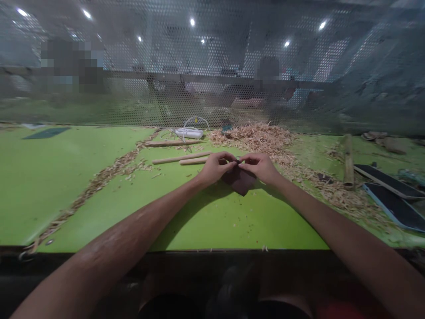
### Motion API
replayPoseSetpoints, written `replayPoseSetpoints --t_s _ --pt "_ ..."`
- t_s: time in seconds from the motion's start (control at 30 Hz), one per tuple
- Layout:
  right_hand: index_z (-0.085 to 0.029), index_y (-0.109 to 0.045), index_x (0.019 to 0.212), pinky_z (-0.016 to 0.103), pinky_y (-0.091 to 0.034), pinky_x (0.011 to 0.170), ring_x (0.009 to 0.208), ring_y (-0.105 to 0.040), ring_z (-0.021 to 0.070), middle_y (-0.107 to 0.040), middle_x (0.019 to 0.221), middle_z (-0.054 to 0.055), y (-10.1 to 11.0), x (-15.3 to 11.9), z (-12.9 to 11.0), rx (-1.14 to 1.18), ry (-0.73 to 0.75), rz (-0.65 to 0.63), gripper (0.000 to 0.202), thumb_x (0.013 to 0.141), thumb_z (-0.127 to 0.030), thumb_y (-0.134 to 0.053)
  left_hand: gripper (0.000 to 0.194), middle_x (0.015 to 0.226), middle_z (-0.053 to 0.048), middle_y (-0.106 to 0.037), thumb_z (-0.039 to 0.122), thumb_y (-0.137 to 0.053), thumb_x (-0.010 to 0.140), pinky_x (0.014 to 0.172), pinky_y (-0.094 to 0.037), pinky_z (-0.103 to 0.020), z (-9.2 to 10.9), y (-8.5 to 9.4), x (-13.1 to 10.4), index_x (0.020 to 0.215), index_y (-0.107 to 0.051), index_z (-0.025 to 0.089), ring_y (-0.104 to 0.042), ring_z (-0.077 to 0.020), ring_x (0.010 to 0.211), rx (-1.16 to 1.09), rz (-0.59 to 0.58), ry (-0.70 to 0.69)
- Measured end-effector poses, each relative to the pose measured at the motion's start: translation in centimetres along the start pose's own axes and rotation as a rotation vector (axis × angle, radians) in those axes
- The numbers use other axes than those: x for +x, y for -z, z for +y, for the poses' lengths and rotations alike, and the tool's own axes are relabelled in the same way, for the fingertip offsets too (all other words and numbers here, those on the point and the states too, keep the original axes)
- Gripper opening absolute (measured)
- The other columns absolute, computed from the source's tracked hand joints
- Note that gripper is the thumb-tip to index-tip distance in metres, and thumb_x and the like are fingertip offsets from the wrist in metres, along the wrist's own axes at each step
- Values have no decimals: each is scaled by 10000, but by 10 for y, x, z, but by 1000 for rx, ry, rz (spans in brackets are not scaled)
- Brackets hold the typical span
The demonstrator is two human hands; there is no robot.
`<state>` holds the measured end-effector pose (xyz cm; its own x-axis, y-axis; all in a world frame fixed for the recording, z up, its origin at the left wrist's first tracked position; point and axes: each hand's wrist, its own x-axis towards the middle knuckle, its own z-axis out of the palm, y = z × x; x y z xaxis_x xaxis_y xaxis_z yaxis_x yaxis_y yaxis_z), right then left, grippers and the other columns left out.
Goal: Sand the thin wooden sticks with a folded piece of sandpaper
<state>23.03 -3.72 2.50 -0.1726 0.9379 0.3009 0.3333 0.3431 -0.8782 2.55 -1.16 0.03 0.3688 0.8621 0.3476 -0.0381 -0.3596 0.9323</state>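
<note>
A small dark reddish-brown sheet of sandpaper (241,182) hangs above the green tabletop, one corner pointing toward me. My left hand (216,167) pinches its upper edge between thumb and fingers. Close beside it, my right hand (260,167) pinches the same edge, the fingertips of both hands nearly meeting. Just left of my left hand lie two slim rounded wooden sticks, a longer stick (181,158) and a nearer stick (193,161) whose right end goes behind the hand. The fingers partly cover the sheet's top edge.
A heap of wood shavings (255,137) lies behind my hands and trails to the right. A white power strip (189,133) with a cable and a flat wooden strip (172,143) lie behind the sticks. A bamboo piece (348,164) and two phone-like slabs (395,206) are at right. Perforated mesh (206,97) stands behind.
</note>
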Motion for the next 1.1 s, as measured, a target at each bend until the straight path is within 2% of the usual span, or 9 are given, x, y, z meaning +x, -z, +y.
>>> replayPoseSetpoints --t_s 0.13,0.33,0.53,0.67,0.87,1.0,1.1 --pt "-210 -821 842 362 -492 648 694 -586 209 -713 748 52 1 1 3 -70 50 -7 267 743 -453 -867 222 771 -31 -726 361 -815 860 670 -512 -281 -1 -2 1 868 -721 160 -645 -156 697 32 8 8" --pt "-199 -829 880 349 -456 645 674 -577 198 -698 714 36 1 0 6 -144 76 -41 202 787 -376 -802 213 793 -39 -729 355 -756 919 717 -496 -300 3 1 0 828 -714 167 -638 -180 757 171 -12 -32" --pt "-188 -820 886 349 -456 675 716 -589 201 -721 773 54 0 0 5 -166 61 -86 189 819 -363 -791 202 815 -49 -729 328 -768 920 727 -477 -306 8 4 0 818 -712 163 -627 -190 787 266 -29 -37" --pt "-188 -807 884 361 -485 729 779 -625 215 -759 854 74 0 0 4 -145 35 -133 210 839 -388 -761 238 762 -25 -679 337 -756 929 722 -470 -307 7 3 2 781 -662 175 -592 -178 750 274 -19 -6" --pt "-192 -803 857 362 -492 758 800 -639 216 -762 868 64 0 -2 1 -180 19 -171 181 840 -364 -752 337 718 -10 -630 408 -658 978 695 -435 -305 0 7 5 731 -632 181 -561 -170 720 322 -93 -3" --pt "-177 -799 838 370 -481 743 778 -623 217 -747 825 72 0 -3 -2 -207 -6 -193 176 840 -349 -762 241 786 -27 -681 377 -695 946 714 -479 -310 -6 10 6 813 -660 179 -600 -179 761 299 -80 -45" --pt "-174 -791 828 374 -483 726 789 -621 227 -748 837 84 -1 -3 -2 -146 -56 -173 185 822 -357 -770 176 839 -39 -713 332 -726 918 753 -524 -318 -8 11 6 847 -664 183 -641 -188 809 299 -65 -136"
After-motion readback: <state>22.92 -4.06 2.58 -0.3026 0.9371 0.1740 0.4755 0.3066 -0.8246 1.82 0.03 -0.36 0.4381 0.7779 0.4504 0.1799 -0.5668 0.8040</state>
